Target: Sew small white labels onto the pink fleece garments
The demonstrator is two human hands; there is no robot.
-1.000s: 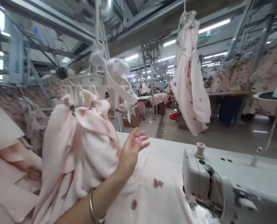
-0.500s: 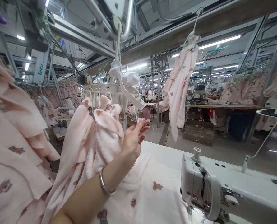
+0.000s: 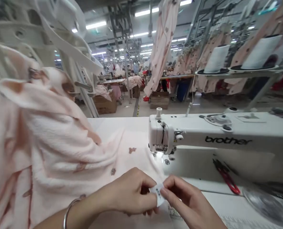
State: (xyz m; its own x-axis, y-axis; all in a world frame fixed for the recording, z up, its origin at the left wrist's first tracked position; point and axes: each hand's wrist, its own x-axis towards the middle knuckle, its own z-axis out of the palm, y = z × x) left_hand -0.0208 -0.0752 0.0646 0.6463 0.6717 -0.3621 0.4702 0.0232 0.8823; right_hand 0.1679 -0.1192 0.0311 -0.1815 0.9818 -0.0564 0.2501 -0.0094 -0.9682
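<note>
A small white label (image 3: 158,193) with dark print is pinched between both of my hands, low in the middle of the view. My left hand (image 3: 134,192), wearing a bangle at the wrist, grips its left side. On the right edge, the thumb and fingers of my right hand (image 3: 184,197) close on it. Beneath and beyond my hands, pale pink fleece fabric (image 3: 124,162) with bear prints lies on the sewing table. Its far edge reaches near the needle area of the white sewing machine (image 3: 191,133).
Pink garments (image 3: 53,127) hang in clips from a hanger (image 3: 12,35) at left. Red-handled scissors (image 3: 227,179) lie under the machine arm. Thread cones (image 3: 216,58) stand on a rack behind. A clear round object (image 3: 266,203) sits at lower right, by a printed ruler (image 3: 236,221).
My left hand has come down from the hanger to the table with the white label. My right hand has entered and holds the label too. The view has swung right and down.
</note>
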